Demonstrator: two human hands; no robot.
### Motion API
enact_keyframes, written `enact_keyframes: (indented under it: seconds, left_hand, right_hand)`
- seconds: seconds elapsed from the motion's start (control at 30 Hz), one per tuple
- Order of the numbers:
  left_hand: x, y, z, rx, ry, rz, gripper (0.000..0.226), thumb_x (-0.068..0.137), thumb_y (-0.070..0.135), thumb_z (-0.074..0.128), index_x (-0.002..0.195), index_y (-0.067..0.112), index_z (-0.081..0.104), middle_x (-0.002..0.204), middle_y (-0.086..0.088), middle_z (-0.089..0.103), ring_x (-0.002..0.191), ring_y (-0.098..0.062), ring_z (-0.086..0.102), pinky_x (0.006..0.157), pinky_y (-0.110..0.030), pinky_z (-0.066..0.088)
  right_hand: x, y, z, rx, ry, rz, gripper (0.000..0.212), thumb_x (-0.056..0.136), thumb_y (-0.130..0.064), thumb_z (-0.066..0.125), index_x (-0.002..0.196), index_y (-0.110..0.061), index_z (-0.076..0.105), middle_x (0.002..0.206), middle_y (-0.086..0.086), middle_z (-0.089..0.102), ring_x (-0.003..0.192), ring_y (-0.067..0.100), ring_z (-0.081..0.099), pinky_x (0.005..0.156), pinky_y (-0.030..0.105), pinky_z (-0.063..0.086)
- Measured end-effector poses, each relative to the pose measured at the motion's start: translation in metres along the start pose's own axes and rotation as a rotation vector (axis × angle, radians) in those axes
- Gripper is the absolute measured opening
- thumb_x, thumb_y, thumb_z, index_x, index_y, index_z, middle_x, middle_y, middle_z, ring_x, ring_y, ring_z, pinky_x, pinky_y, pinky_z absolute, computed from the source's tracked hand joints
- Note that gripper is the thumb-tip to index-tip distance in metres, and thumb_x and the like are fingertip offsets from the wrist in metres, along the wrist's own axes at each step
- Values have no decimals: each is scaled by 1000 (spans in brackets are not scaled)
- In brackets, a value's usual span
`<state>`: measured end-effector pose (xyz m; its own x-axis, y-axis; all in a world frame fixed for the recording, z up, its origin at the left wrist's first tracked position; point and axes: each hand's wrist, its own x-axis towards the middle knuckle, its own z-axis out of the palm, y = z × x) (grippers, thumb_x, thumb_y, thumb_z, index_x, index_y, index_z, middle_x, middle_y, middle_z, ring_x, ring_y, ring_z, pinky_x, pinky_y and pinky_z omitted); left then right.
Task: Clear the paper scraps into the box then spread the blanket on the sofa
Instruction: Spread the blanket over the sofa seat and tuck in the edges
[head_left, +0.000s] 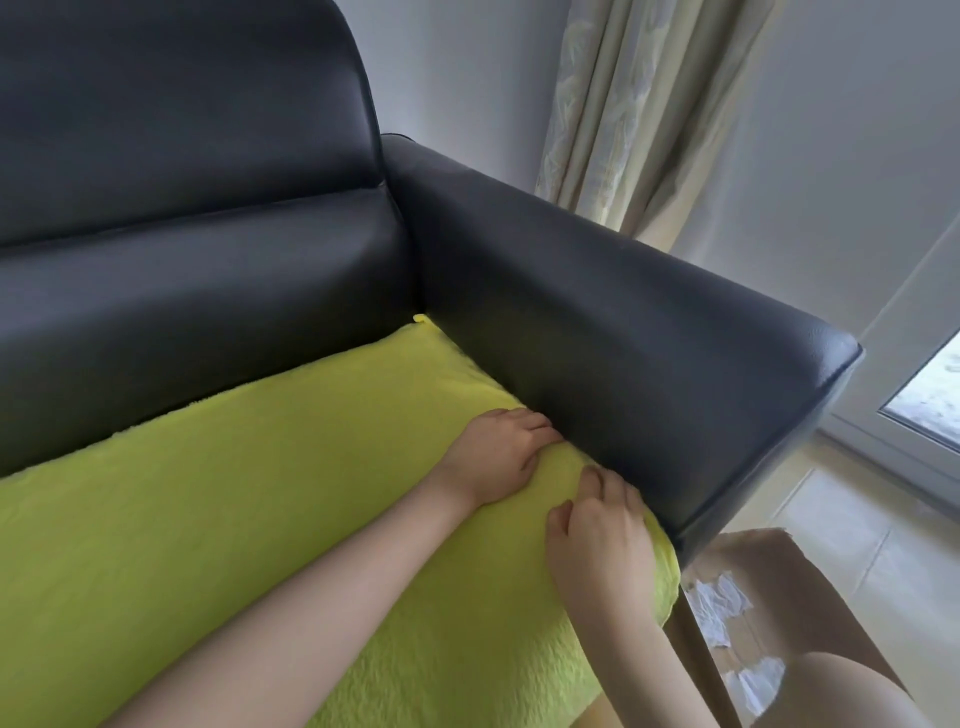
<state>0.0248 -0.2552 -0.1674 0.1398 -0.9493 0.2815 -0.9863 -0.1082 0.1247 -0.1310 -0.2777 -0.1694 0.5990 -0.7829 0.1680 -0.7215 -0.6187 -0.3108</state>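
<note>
1. Pale walls, a cream curtain and a glass door close off the corner behind a dark leather sofa.
2. Paper scraps already lie inside the cardboard box, which stands on the tiled floor just beside the sofa's front corner, so the clearing step looks done.
3. Spreading is the step in hand: the yellow-green blanket covers the seat from the backrest to the front edge and reaches the armrest.
4. At that armrest, the left hand lies on the blanket with its fingers together, their tips pushed into the gap between seat and armrest.
5. Nearer the front corner, the right hand rests with its fingers curled loosely on the blanket's edge; whether they pinch the cloth I cannot tell.
6. Next, I judge, the side edge needs tucking or smoothing along the armrest, working toward the front corner where the cloth bulges over the seat.
7. One small yellow corner pokes up at the back of the seat.
</note>
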Motion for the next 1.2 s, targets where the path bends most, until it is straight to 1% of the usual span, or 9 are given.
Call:
enact_keyframes:
  seconds: [0.07,0.17,0.5,0.67,0.77,0.87,0.93,1.03,1.2]
  left_hand:
    - [-3,4,-2,20,89,52,41,83,16,38,107,17,71,106,1,69,98,-17,64,83,-30,52]
    - [-8,11,-3,13,112,182,31,85,16,45,104,16,70,105,2,68,95,-17,63,80,-30,52]
    - [-1,11,-9,-102,-100,201,42,88,17,46,127,21,60,127,6,60,116,-11,55,99,-31,45]
    - [-3,9,-6,-136,-118,170,48,85,20,43,131,22,57,132,6,58,121,-11,53,102,-30,43]
    - [-4,12,-6,-143,-128,169,51,84,23,40,132,22,56,134,6,57,123,-11,51,104,-30,41]
    - [-2,14,-5,-145,-140,158,50,84,19,45,133,20,55,134,4,57,124,-14,51,106,-29,39]
    - [-2,16,-6,-138,-150,142,51,83,19,45,133,20,54,134,4,57,123,-14,51,106,-29,38]
    - [-4,19,-5,-139,-162,108,52,82,19,46,134,20,54,134,3,56,122,-16,51,105,-31,39]
    - [-6,27,-7,-144,-167,46,51,85,14,46,135,21,52,136,4,54,124,-15,49,106,-32,38]
  right_hand:
    - [-4,6,0,-16,90,10,21,72,-6,67,91,3,64,90,18,63,82,36,59,64,41,53]
    - [-11,12,-6,-31,144,3,11,70,-4,65,78,2,61,78,17,58,72,36,56,59,41,52]
    - [-19,9,-8,-78,-23,80,37,70,-10,66,103,8,64,98,20,66,90,35,64,71,38,55]
    - [-14,10,-5,-138,-43,82,37,66,-9,68,97,10,64,87,20,64,77,35,62,60,37,53]
    - [-12,8,-4,-181,-61,117,40,75,-12,46,101,13,62,86,23,62,74,37,60,61,38,51]
    - [-4,-1,0,-153,-146,146,55,76,-15,26,105,17,60,89,29,61,78,40,59,65,41,51]
    - [1,-7,-5,-137,-197,156,52,79,-19,31,109,15,58,94,27,62,84,39,59,68,39,50]
    - [7,-3,-12,-244,-196,116,51,92,-28,35,134,2,39,127,13,52,115,26,49,90,33,42]
    - [-1,23,-31,-88,-198,-7,55,93,-21,37,146,-10,27,141,3,44,126,20,42,93,30,40]
